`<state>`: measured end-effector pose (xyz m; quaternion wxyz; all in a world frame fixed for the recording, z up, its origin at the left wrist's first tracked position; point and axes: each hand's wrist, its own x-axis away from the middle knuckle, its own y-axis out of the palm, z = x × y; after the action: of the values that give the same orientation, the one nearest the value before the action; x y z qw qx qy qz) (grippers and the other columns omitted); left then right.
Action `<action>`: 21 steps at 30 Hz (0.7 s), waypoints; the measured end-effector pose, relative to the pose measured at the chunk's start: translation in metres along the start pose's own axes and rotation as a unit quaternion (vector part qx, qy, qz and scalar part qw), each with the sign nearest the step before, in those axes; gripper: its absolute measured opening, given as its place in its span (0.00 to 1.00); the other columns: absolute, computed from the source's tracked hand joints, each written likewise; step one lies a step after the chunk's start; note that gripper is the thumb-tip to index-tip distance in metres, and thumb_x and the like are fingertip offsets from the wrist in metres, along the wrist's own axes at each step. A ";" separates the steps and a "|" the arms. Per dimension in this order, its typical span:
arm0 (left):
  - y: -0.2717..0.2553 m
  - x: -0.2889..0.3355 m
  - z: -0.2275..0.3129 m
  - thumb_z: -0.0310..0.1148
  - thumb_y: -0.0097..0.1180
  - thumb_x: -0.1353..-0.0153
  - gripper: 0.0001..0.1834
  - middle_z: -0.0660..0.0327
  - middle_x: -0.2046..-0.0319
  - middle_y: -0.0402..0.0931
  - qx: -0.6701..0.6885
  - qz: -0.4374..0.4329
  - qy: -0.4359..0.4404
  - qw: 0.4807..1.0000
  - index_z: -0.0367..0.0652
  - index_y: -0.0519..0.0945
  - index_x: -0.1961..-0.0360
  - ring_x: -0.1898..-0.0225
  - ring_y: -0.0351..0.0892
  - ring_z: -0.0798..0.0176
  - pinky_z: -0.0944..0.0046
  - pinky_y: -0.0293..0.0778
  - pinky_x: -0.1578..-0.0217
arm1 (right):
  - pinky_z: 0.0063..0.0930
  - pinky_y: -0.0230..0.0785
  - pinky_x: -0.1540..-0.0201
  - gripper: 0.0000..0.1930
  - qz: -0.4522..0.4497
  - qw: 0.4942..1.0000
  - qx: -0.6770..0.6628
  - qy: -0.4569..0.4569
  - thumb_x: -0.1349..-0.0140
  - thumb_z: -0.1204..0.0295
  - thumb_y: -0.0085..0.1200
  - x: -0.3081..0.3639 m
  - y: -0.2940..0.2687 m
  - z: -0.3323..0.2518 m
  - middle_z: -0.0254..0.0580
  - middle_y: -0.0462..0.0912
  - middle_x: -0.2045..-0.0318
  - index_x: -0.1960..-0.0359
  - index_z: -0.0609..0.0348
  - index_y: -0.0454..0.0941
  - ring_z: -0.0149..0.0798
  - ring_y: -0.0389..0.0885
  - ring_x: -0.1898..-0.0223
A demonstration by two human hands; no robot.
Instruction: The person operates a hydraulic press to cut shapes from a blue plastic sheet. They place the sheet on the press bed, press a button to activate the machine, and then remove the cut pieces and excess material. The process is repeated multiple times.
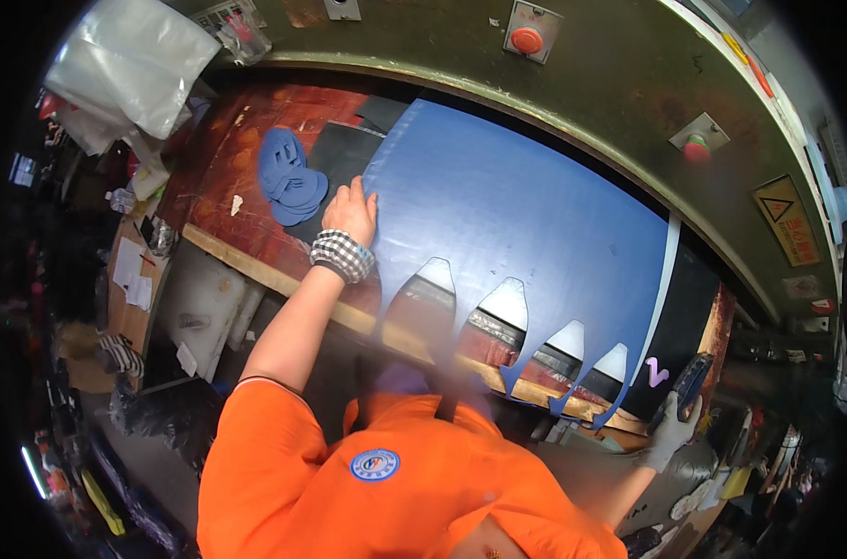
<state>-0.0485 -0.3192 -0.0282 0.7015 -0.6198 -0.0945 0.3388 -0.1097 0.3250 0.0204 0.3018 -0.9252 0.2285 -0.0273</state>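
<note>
A wide blue sheet (526,200) lies across the work surface, with tapered cut-outs along its near edge. At its left edge, my bare left hand (351,212) has its fingers bent over the border and grips it. A checked band (341,256) circles that wrist. At the lower right, my right hand (671,430) wears a pale glove and is closed around a dark, rounded tool like a cutting die (693,380). Its exact shape is partly blurred. A stack of blue cut pieces (291,182) sits left of my left hand, beside a black sheet (339,154).
A green machine beam (609,93) spans the far side, carrying a red button (527,40) and another button (695,149). The worn red board (209,186) shows at left. Clear plastic sheeting (135,61) hangs at the upper left. A small purple piece (657,373) lies at right.
</note>
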 end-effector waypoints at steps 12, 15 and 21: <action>0.009 -0.011 0.001 0.33 0.55 0.36 0.23 0.46 0.62 0.73 0.128 0.019 0.035 0.991 0.37 0.70 0.41 0.60 0.75 0.40 0.46 0.71 0.59 | 0.30 0.73 0.49 0.46 -0.330 0.892 -0.309 -0.004 0.51 0.68 0.72 0.131 0.196 -0.231 0.58 0.77 0.44 0.31 0.66 0.60 0.40 0.79 0.49; 0.013 -0.010 -0.004 0.31 0.55 0.36 0.23 0.46 0.63 0.73 0.150 0.012 0.033 0.988 0.37 0.70 0.40 0.60 0.75 0.40 0.46 0.71 0.59 | 0.36 0.72 0.46 0.47 -0.379 0.904 -0.190 -0.062 0.52 0.63 0.72 0.145 0.281 -0.266 0.58 0.78 0.44 0.31 0.64 0.62 0.47 0.78 0.46; 0.019 -0.009 -0.006 0.28 0.54 0.37 0.24 0.49 0.64 0.73 0.188 0.056 0.049 0.979 0.36 0.71 0.40 0.63 0.75 0.43 0.48 0.71 0.63 | 0.46 0.66 0.49 0.41 -0.197 0.895 0.109 -0.384 0.57 0.60 0.68 0.221 0.388 -0.286 0.57 0.76 0.54 0.37 0.59 0.69 0.56 0.75 0.56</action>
<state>-0.0589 -0.3290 -0.0440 0.7892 -0.4969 0.0399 0.3587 -0.1240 -0.2053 0.0131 0.4532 -0.8511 -0.0963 0.2470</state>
